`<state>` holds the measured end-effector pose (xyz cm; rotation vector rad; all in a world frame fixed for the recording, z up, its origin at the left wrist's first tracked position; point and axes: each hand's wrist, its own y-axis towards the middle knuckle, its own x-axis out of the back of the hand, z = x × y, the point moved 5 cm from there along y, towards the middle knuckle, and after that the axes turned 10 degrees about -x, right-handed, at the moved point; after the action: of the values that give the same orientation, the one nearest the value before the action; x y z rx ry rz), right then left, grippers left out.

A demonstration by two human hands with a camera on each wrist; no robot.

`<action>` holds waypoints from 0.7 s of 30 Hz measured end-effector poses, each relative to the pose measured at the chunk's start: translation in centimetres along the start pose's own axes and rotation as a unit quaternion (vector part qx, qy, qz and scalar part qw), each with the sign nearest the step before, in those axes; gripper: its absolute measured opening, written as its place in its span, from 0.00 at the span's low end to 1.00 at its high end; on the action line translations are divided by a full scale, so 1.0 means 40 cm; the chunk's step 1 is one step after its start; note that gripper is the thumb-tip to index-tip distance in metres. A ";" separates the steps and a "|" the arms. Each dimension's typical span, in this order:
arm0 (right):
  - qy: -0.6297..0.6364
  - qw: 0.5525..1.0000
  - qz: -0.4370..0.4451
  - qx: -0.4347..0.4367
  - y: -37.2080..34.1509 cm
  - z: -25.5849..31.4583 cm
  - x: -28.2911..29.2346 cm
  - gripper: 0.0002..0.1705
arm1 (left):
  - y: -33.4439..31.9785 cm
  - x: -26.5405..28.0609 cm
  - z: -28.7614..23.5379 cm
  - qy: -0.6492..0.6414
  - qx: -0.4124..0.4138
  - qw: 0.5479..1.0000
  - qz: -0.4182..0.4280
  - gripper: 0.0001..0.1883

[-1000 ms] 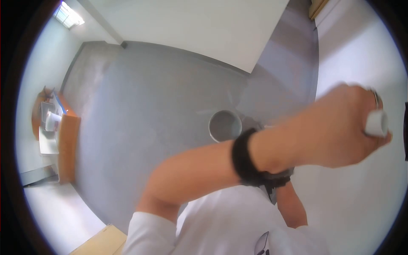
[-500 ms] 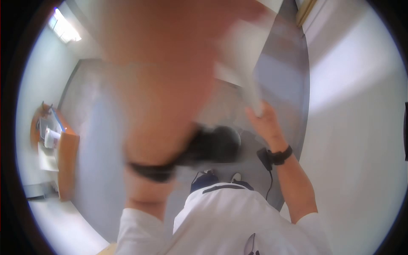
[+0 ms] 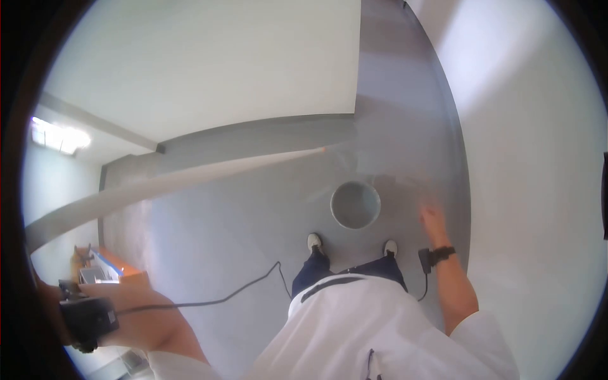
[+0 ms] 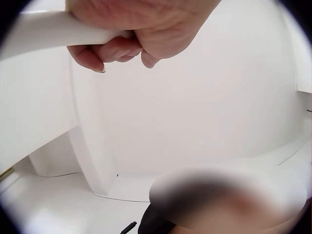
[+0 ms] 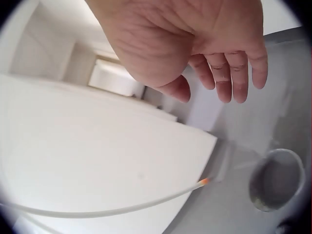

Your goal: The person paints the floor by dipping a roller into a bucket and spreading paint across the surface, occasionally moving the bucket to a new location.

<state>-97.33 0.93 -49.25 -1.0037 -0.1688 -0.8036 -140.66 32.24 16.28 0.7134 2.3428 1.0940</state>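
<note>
In the left wrist view my left hand (image 4: 146,24) grips a thick white pole (image 4: 44,34), its fingers curled round it. In the head view that hand is mostly lost in the dark left edge. The long, slightly curved pole (image 3: 171,180) stretches from there across the floor to an orange tip near the middle. My right hand (image 3: 434,220) hangs at the right, blurred, above the floor. Its fingers (image 5: 236,80) are loosely spread and hold nothing in the right wrist view. A round bucket (image 3: 333,206), grey inside, stands on the floor between my feet and the pole's tip.
A white wall (image 3: 532,209) runs along my right side, and a large white panel (image 3: 221,63) stands ahead. Orange furniture (image 3: 133,277) with items on it is at the left. A black cable (image 3: 221,297) runs from my left wrist to my waist.
My left arm has swung from the right, across the front of the view, to the far left with the pole. My right hand, at the pole half a second ago, is now off it and lower.
</note>
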 end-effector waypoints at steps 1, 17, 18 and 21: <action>0.028 0.998 0.020 -0.051 -0.026 -0.073 -0.042 0.17 | 0.020 0.043 0.030 -0.007 -0.003 1.000 0.031 0.29; 0.346 0.864 0.172 -0.323 -0.015 -0.568 -0.628 0.11 | 0.018 0.376 0.442 0.391 0.054 0.917 -0.062 0.23; 0.371 0.852 0.154 -0.335 0.021 -0.599 -0.648 0.12 | 0.026 0.413 0.440 0.421 0.059 0.904 -0.042 0.22; 0.432 0.812 0.130 -0.371 0.105 -0.681 -0.723 0.15 | 0.036 0.468 0.429 0.393 0.080 0.911 -0.095 0.20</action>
<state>-121.10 -4.66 -80.86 -1.2376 1.1332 -1.0174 -144.38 54.23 4.07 0.0593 3.1140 1.2661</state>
